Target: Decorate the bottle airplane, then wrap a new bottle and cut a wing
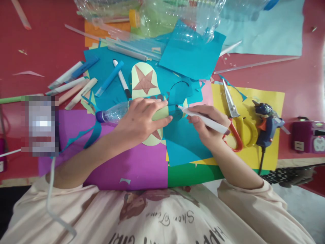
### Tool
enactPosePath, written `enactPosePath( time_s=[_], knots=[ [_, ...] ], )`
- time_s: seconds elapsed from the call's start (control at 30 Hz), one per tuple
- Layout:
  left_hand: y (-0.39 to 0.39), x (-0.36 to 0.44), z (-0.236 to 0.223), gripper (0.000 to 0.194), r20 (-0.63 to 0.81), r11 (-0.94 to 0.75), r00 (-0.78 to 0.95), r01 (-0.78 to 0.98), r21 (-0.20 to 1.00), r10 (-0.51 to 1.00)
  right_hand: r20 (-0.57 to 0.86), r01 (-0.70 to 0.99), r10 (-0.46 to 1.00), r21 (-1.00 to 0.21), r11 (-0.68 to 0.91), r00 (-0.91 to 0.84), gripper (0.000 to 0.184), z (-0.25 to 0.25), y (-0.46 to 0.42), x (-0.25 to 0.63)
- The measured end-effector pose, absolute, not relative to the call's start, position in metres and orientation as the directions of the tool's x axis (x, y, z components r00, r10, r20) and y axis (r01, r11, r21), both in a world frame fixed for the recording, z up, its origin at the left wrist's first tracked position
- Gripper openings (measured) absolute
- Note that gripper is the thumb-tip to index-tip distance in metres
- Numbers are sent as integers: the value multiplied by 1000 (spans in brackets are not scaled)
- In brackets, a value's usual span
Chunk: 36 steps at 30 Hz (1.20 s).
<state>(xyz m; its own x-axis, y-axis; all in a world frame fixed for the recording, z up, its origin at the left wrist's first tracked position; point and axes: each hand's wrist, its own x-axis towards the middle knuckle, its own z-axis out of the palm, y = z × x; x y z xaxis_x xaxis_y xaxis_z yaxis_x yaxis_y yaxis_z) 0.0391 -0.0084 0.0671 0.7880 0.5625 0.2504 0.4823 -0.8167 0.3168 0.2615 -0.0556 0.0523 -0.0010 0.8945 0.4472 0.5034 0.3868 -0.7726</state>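
My left hand [142, 118] lies flat, fingers stretched out, pressing a pale green paper cutout [162, 113] down on a blue paper sheet [182, 142]. My right hand [208, 125] is closed around a white marker [203, 118], its tip touching the blue paper just right of my left fingertips. Above my left hand lies a pale green rounded shape with a brown star [144, 81]. A small clear plastic bottle with a purple cap [111, 113] lies on its side beside my left hand.
Several markers [73, 83] lie at the left on the red table [38, 51]. Red-and-yellow scissors [235, 118] and a blue glue gun [267, 123] rest on yellow paper [266, 98] at the right. Clear plastic bottles [152, 13] crowd the far edge. Purple [127, 162] and green [190, 174] sheets lie near me.
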Motion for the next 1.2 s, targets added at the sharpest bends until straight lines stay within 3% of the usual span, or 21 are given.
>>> enactPosePath(
  time_s=[0.13,0.3,0.5,0.87,1.2],
  knots=[
    [-8,40,68,27,250,-832,797,493,256,550,472,534,881,-743,404,-9,12,52,-55,261],
    [-7,39,70,29,228,-807,785,501,312,576,494,558,869,-715,422,-25,12,51,-55,260],
    [-3,36,69,28,221,-822,798,504,264,560,500,541,865,-717,441,-42,11,50,-57,260],
    [-1,36,70,28,248,-826,795,484,289,553,514,524,852,-702,482,-94,11,53,-56,259],
    [2,35,72,30,227,-849,821,484,212,524,546,503,818,-664,553,-180,10,55,-55,256]
  ],
)
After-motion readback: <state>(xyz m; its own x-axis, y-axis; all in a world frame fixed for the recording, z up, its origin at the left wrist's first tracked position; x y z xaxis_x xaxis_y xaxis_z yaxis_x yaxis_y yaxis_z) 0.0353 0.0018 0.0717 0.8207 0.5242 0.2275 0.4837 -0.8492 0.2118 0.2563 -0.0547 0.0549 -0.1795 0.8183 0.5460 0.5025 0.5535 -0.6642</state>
